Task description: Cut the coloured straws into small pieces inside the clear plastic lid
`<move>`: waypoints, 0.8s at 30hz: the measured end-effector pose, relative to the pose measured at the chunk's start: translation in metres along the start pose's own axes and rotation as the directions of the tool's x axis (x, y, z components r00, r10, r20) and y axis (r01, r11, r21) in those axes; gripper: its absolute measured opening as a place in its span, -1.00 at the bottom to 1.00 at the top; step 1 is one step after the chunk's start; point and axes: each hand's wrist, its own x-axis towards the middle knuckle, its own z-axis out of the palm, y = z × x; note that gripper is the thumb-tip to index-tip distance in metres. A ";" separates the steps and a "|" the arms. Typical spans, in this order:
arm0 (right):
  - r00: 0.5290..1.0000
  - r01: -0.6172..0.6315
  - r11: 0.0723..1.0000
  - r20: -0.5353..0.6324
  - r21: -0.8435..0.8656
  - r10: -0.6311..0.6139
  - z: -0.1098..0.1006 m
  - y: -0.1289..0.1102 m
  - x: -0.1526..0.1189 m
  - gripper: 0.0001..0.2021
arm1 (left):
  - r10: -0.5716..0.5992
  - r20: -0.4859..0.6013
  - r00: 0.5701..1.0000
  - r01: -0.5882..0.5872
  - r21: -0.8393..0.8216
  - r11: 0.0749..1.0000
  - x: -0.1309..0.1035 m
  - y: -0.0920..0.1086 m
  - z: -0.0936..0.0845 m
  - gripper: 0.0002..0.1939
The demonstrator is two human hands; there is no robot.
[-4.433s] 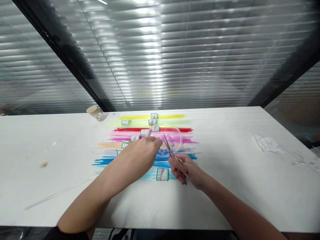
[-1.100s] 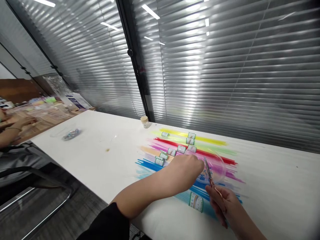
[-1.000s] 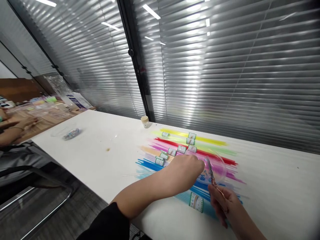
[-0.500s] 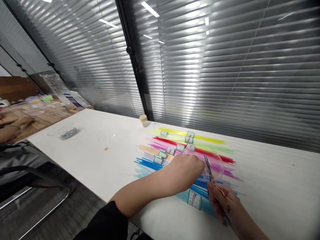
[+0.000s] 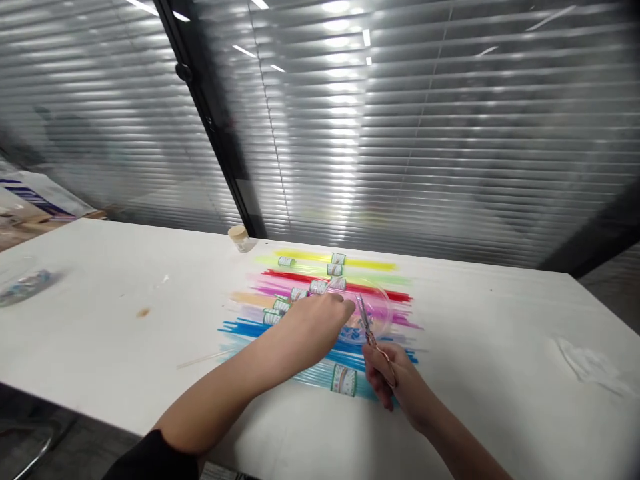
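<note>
Over the middle of the white table (image 5: 475, 347), the left hand (image 5: 317, 330) reaches across rows of coloured straws (image 5: 387, 292) (thin plastic ones, by the look of them) to the near side of a clear round dish (image 5: 391, 312). Its fingers bend under and their tips are hidden, so I cannot tell whether they are clamped on anything. The right hand (image 5: 395, 377) has its fingers clamped on the handles of the scissors (image 5: 367, 321), whose blades point away from the person, above the dish and just beside the left fingers. Small blue pieces (image 5: 351, 332) lie in the dish, which rests on the straws, among printed paper bands (image 5: 345, 380).

The step in hand looks like snipping short bits over the dish. Another snip would call for a steady left hand, the blades lined up with whatever it pinches, well clear of the fingertips, and the cut made above the dish.
</note>
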 end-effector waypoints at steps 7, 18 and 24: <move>1.000 0.005 1.000 0.001 -0.004 -0.005 -0.001 -0.001 0.002 -0.41 | -0.043 0.114 0.993 0.044 -0.002 0.999 0.004 0.007 -0.015 -0.75; 0.998 0.041 0.997 -0.034 -0.060 -0.044 -0.002 -0.001 0.001 -0.43 | -0.021 0.083 0.996 0.020 0.009 1.000 0.004 0.005 -0.013 -0.75; 0.992 0.072 0.988 -0.091 -0.139 -0.085 -0.002 0.003 0.003 -0.45 | -0.020 0.067 0.998 0.019 0.015 1.000 0.004 0.006 -0.016 -0.76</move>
